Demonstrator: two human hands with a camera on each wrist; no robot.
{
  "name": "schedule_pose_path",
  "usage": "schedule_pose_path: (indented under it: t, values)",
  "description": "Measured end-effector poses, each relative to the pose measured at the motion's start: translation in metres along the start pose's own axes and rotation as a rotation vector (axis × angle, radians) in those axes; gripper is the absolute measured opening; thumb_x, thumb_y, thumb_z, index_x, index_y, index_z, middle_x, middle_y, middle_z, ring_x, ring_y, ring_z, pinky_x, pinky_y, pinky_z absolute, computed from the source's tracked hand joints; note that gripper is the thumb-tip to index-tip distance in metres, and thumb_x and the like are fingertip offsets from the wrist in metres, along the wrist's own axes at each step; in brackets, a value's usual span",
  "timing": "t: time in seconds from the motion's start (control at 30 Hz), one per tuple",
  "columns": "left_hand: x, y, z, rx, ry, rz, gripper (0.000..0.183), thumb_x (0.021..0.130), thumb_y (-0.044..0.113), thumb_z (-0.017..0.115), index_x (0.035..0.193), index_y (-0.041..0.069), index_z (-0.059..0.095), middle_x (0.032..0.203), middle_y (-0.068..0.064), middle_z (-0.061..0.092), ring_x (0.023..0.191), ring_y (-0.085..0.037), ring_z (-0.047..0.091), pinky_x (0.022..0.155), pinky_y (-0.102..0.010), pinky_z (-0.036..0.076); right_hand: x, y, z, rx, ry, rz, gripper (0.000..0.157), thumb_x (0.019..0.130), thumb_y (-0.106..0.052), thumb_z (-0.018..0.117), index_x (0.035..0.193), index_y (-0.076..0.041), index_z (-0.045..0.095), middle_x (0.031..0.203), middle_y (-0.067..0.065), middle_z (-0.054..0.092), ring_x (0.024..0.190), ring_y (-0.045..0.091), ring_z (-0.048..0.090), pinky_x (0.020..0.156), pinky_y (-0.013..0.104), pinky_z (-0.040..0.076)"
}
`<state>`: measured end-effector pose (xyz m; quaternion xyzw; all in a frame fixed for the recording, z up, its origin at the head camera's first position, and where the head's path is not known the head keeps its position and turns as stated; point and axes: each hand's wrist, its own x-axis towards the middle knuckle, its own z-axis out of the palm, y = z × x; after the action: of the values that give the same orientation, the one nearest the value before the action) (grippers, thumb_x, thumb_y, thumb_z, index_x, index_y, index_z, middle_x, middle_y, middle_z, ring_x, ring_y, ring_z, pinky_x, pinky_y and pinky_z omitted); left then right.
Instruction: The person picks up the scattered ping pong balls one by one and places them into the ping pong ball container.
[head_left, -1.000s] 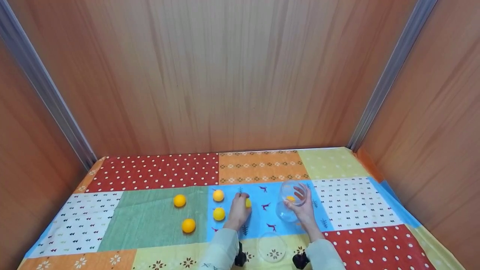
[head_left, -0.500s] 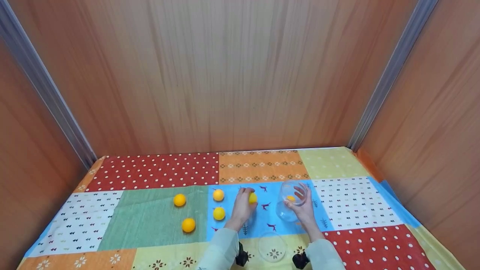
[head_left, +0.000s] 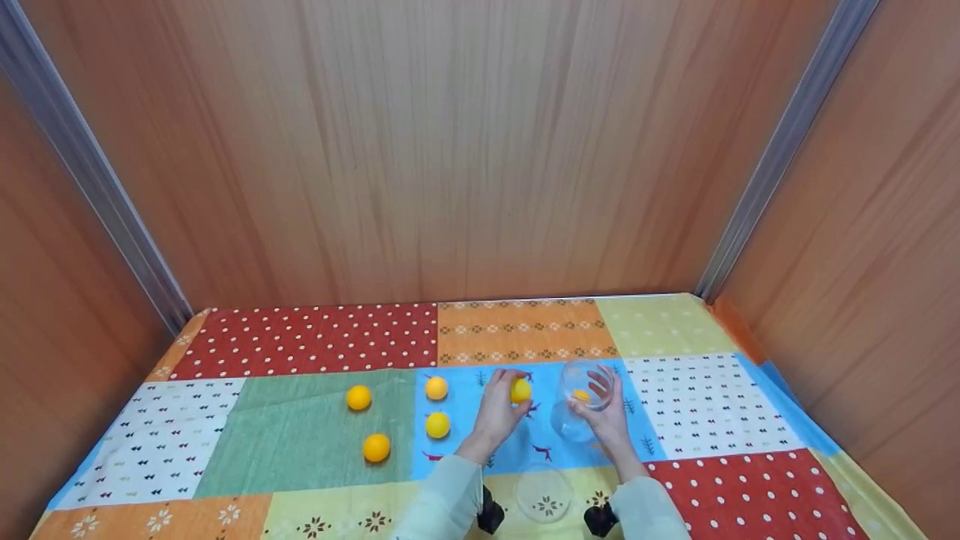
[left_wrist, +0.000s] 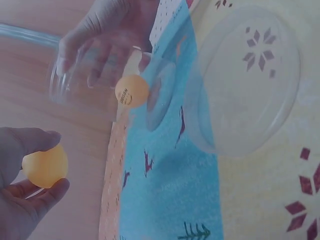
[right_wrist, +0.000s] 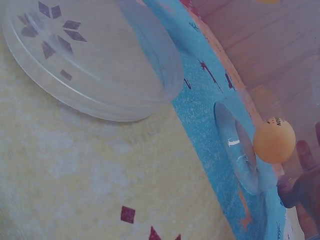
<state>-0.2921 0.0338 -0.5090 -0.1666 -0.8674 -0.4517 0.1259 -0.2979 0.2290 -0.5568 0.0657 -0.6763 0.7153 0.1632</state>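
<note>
Thumb and fingertips of my left hand (head_left: pixel 496 414) pinch a yellow-orange ping-pong ball (head_left: pixel 520 391), raised over the blue patch just left of a clear plastic jar (head_left: pixel 570 424). My right hand (head_left: pixel 611 429) grips that jar around its side, its mouth uncovered. Inside the jar lies one orange ping-pong ball (left_wrist: pixel 132 90) with dark print on it. A round transparent lid (head_left: pixel 544 495) lies flat on the yellow patch in front of the jar.
Several loose balls lie to the left: two on the blue patch, an upper ball (head_left: pixel 436 388) and a lower ball (head_left: pixel 437 425), and two on green, a far ball (head_left: pixel 358 397) and a near ball (head_left: pixel 376 448). Wooden panels (head_left: pixel 480 150) enclose the patchwork cloth (head_left: pixel 300 435).
My left hand has lifted its ball off the blue patch and carried it right, toward the jar. The right hand and jar have stayed in place.
</note>
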Motion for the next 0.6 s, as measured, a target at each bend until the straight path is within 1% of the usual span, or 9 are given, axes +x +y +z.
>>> schedule_pose_path:
  t: [0.1, 0.17, 0.23, 0.33, 0.5, 0.6]
  values:
    - [0.0, 0.006, 0.001, -0.023, 0.002, 0.005, 0.033, 0.076, 0.006, 0.068, 0.107, 0.003, 0.056, 0.1, -0.007, 0.05, 0.088, -0.021, 0.052, 0.076, -0.03, 0.048, 0.0, 0.0, 0.001, -0.014, 0.009, 0.005, 0.08, 0.07, 0.006, 0.069, 0.134, -0.001, 0.02, 0.13, 0.024, 0.032, 0.12, 0.043, 0.026, 0.091, 0.051, 0.034]
    - [0.001, 0.011, 0.002, -0.038, -0.002, -0.006, 0.034, 0.076, 0.007, 0.069, 0.107, 0.003, 0.056, 0.101, -0.006, 0.05, 0.087, -0.02, 0.052, 0.076, -0.029, 0.048, 0.001, 0.0, 0.001, -0.016, 0.012, 0.003, 0.081, 0.07, 0.006, 0.069, 0.134, 0.0, 0.02, 0.13, 0.024, 0.032, 0.12, 0.043, 0.026, 0.092, 0.052, 0.033]
    - [0.003, 0.015, 0.003, -0.05, -0.007, -0.002, 0.034, 0.077, 0.007, 0.068, 0.108, 0.003, 0.056, 0.101, -0.006, 0.05, 0.087, -0.019, 0.052, 0.075, -0.028, 0.048, 0.002, 0.0, 0.001, -0.016, 0.015, -0.001, 0.081, 0.069, 0.006, 0.07, 0.134, 0.0, 0.021, 0.13, 0.024, 0.033, 0.12, 0.043, 0.027, 0.093, 0.052, 0.032]
    - [0.005, 0.021, 0.005, -0.053, -0.011, 0.012, 0.034, 0.077, 0.008, 0.068, 0.109, 0.003, 0.055, 0.103, -0.006, 0.05, 0.087, -0.019, 0.051, 0.075, -0.026, 0.048, 0.002, -0.001, 0.001, -0.015, 0.011, 0.001, 0.081, 0.07, 0.005, 0.07, 0.134, -0.002, 0.021, 0.13, 0.023, 0.034, 0.12, 0.042, 0.028, 0.092, 0.049, 0.034]
    - [0.008, 0.03, 0.008, -0.047, -0.011, 0.03, 0.034, 0.077, 0.007, 0.068, 0.108, 0.003, 0.055, 0.104, -0.008, 0.05, 0.088, -0.02, 0.052, 0.074, -0.025, 0.049, 0.001, 0.0, 0.001, -0.023, 0.008, 0.017, 0.08, 0.071, 0.003, 0.07, 0.135, -0.004, 0.022, 0.13, 0.022, 0.033, 0.12, 0.041, 0.028, 0.088, 0.039, 0.041]
    - [0.011, 0.036, 0.011, -0.049, -0.013, 0.033, 0.034, 0.077, 0.007, 0.068, 0.109, 0.002, 0.055, 0.103, -0.008, 0.05, 0.089, -0.02, 0.053, 0.075, -0.025, 0.049, 0.001, 0.0, 0.001, -0.019, 0.017, 0.019, 0.08, 0.071, 0.004, 0.07, 0.134, -0.003, 0.022, 0.13, 0.023, 0.033, 0.12, 0.042, 0.028, 0.089, 0.041, 0.04]
